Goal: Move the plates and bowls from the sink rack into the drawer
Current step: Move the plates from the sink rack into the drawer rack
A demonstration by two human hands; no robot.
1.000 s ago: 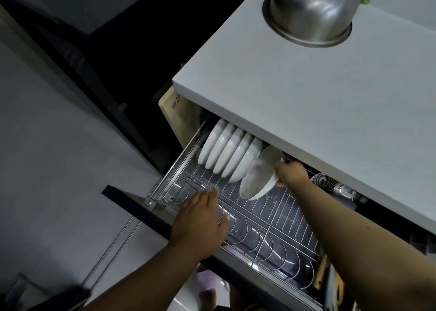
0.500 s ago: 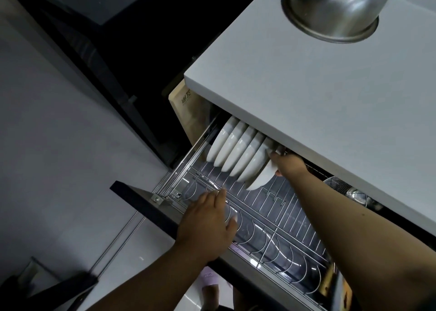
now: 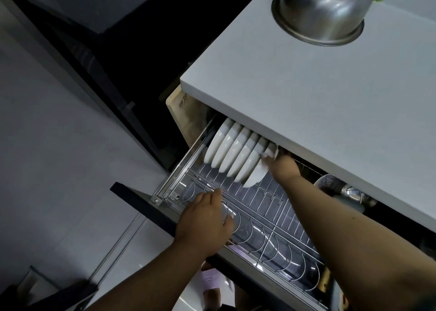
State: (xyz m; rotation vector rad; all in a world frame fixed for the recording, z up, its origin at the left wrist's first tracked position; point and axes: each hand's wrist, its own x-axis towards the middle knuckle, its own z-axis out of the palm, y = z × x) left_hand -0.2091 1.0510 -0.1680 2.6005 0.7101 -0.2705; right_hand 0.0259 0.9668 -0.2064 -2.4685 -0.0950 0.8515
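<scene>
**Bowls line up in pull-out drawer rack as stacking nears a pause**

Bowls stand on edge in a tight white row at the back left of the open drawer, tucked partly under the grey countertop. The right hand reaches in at the end of that row, its fingers against the rim of the last bowl; whether they are closed round the rim or only steadying it cannot be told, since the fingertips are blurred and partly hidden. The left hand rests flat and relaxed on the front wire rack, gripping nothing.

Judged from how things lie, part of the job is done: about six bowls are seated in the rear slots. The front row of curved wire dividers holds no plates that can be seen, and the sink rack is out of view, so what remains there cannot be judged.

A pale wooden cutting board stands on edge just left of the drawer, with a small printed mark near its top corner, too small to read. An upturned steel bowl sits on the countertop, well apart from the drawer. A steel strainer lies in shadow at the drawer's right rear.
</scene>
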